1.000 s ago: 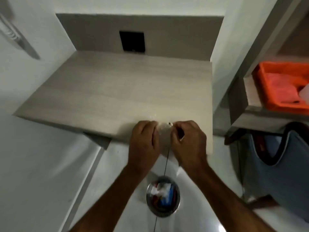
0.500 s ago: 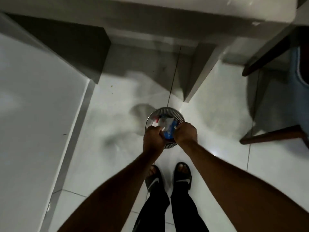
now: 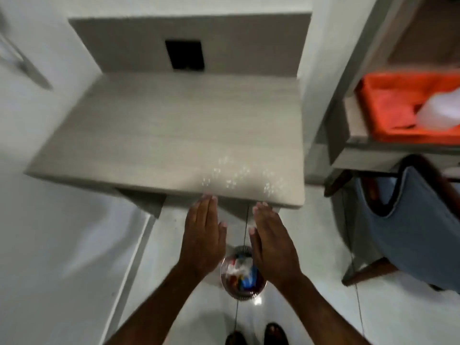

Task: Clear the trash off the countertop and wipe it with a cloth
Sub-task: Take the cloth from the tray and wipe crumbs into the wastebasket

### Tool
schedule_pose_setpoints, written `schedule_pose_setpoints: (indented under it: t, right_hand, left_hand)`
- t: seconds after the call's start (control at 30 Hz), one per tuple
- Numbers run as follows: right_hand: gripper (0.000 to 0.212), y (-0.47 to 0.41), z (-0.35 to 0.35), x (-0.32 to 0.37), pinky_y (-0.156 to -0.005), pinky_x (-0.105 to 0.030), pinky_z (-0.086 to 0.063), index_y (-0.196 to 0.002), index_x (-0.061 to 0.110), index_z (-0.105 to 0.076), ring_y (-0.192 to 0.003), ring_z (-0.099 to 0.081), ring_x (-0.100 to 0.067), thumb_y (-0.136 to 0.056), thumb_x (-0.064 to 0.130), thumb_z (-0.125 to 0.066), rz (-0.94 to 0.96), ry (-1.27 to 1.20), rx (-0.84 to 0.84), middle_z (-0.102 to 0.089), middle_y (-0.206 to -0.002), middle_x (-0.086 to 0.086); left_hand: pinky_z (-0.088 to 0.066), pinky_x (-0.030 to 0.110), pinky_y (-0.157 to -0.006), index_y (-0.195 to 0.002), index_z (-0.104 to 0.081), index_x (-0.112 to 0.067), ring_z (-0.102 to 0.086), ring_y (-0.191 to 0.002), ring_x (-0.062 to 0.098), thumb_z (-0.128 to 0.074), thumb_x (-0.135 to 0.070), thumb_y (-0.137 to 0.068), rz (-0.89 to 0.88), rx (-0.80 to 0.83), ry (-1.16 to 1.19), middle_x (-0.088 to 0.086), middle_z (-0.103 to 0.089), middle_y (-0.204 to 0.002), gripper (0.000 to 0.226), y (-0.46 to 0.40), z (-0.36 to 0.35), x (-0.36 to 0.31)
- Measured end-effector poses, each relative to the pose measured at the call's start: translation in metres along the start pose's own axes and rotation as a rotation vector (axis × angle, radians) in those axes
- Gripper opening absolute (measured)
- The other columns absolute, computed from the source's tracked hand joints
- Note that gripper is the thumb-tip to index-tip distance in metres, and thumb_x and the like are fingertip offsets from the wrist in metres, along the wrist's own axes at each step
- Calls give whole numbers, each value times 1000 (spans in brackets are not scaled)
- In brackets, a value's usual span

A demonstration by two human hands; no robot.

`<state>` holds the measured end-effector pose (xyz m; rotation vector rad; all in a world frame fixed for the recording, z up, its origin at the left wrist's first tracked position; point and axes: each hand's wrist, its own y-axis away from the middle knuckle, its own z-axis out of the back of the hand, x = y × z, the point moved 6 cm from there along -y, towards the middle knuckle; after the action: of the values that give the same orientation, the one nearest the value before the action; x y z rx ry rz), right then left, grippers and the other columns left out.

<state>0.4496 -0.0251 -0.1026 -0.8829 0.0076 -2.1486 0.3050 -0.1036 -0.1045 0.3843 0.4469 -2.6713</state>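
Note:
The pale wood-grain countertop [image 3: 174, 135] fills the middle of the head view, with several small white specks [image 3: 239, 175] near its front right edge. My left hand [image 3: 202, 235] and my right hand [image 3: 271, 240] hover flat and empty just in front of that edge, fingers extended, palms facing each other. Below and between them on the floor stands a round metal bin [image 3: 242, 277] holding white, red and blue trash. No cloth is in view.
A shelf unit at the right carries an orange tray [image 3: 398, 108] with a white object in it. A chair with blue fabric [image 3: 410, 232] stands below it. White walls close in at the left and right. A dark square opening [image 3: 185, 54] is in the back panel.
My hands were closed over the bin, looking down at the floor. Now they are raised, empty and flat near the counter's front edge, and my view has lifted back to the countertop.

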Motion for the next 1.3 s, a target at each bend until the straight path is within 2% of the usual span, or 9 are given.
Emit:
schedule_pose_setpoints:
  t: [0.17, 0.37, 0.53, 0.7, 0.83, 0.93, 1.03, 1.2, 1.3]
  right_hand:
    - [58, -89, 111, 0, -121, -39, -5, -149, -1, -24, -148, -14, -30, -101, 29, -35, -133, 196, -49, -21, -158, -21]
    - [59, -160, 215, -64, -122, -43, -9, -148, -5, -23, -148, -14, -33, -101, 28, -37, -240, 317, -190, -21, -157, -24]
    - [58, -206, 261, -172, -122, -42, -9, -148, -4, -23, -148, -15, -33, -100, 24, -39, -392, 356, -215, -21, -157, -24]
    - [57, -234, 267, -289, -120, -45, -13, -149, -4, -21, -146, -17, -36, -100, 23, -35, -552, 374, -80, -22, -157, -25]
    - [59, -244, 243, -356, -119, -46, -17, -149, -3, -21, -145, -19, -37, -100, 28, -36, -574, 394, 143, -21, -157, -25]
    - [70, -248, 221, -379, -119, -45, -20, -150, 0, -18, -146, -18, -36, -96, 39, -42, -605, 366, 276, -20, -158, -23]
    - [69, -255, 216, -386, -115, -44, -28, -147, 3, -28, -142, -30, -36, -93, 39, -51, -664, 336, 233, -32, -154, -20]
    - [29, -275, 223, -370, -86, -37, -53, -119, 11, -51, -103, -64, -27, -96, 29, -47, -628, 552, 148, -64, -117, -10]
    - [28, -275, 256, -353, -85, -39, -55, -114, 9, -62, -97, -68, -30, -96, 22, -46, -644, 594, -114, -70, -107, -15]
  left_hand:
    - [-30, 51, -119, -147, -36, 4, -35, -143, 38, -47, -37, -95, -101, -24, -61, 25, -40, -153, 68, -117, 79, -68]
    - [-15, 49, -124, -153, -21, -2, -14, -152, 35, -37, -49, -97, -172, 43, -78, 19, -21, -162, 75, -218, 71, -144]
    - [-26, 53, -120, -149, -33, 2, -28, -147, 41, -43, -50, -91, -278, 101, -81, 25, -35, -156, 78, -297, 9, -222]
    - [-28, 50, -119, -148, -38, 1, -34, -145, 38, -47, -49, -91, -339, 214, -95, 23, -39, -154, 76, -356, -87, -285]
    - [-8, 44, -125, -157, -14, -6, -11, -154, 30, -27, -50, -97, -331, 335, -68, 18, -16, -165, 75, -375, -157, -302]
    - [-9, 45, -126, -158, -7, -12, -8, -154, 27, -20, -53, -99, -401, 395, -15, 12, -9, -167, 74, -379, -182, -313]
    - [-13, 45, -126, -158, -7, -16, -9, -154, 24, -17, -55, -99, -417, 416, -1, 7, -11, -167, 72, -381, -193, -313]
    - [-9, 47, -126, -158, -8, -14, -8, -154, 25, -17, -54, -98, -418, 429, -84, 9, -12, -167, 72, -384, -199, -312]
    - [-2, 46, -125, -158, -7, -13, -4, -155, 25, -21, -54, -99, -403, 397, -107, 9, -8, -167, 73, -382, -182, -304]
